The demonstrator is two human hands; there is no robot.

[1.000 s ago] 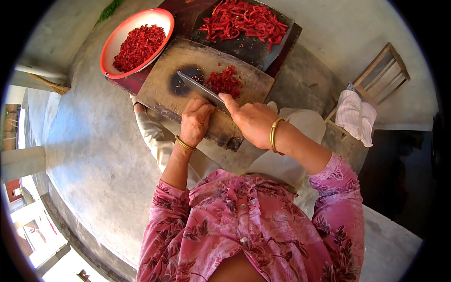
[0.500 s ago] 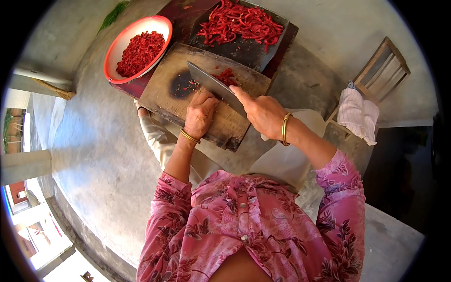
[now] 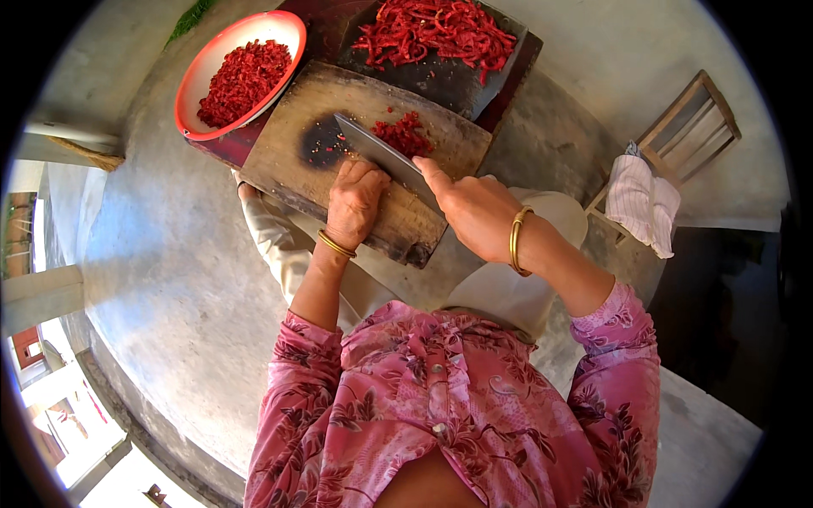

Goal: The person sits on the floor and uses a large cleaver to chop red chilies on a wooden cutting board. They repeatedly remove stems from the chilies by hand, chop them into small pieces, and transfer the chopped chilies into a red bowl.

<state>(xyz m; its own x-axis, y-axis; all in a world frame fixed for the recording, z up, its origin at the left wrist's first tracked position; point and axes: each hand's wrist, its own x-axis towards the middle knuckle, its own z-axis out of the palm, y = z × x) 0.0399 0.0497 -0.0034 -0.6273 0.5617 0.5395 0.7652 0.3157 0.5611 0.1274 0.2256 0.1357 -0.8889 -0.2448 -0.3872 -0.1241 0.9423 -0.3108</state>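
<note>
On your left, the red-rimmed bowl of chopped red pepper stands on the dark red worktop. Beside it lies the wooden board. There your left hand is bunched, fingers curled together just beside the blade; I cannot tell whether they pinch anything. The knife slants over the board, a small heap of cut red bits past it. Beyond, a dark tray carries long red peppers. Your right hand is wrapped round the knife's handle, forefinger along the blade. Farther right stands a wooden chair.
</note>
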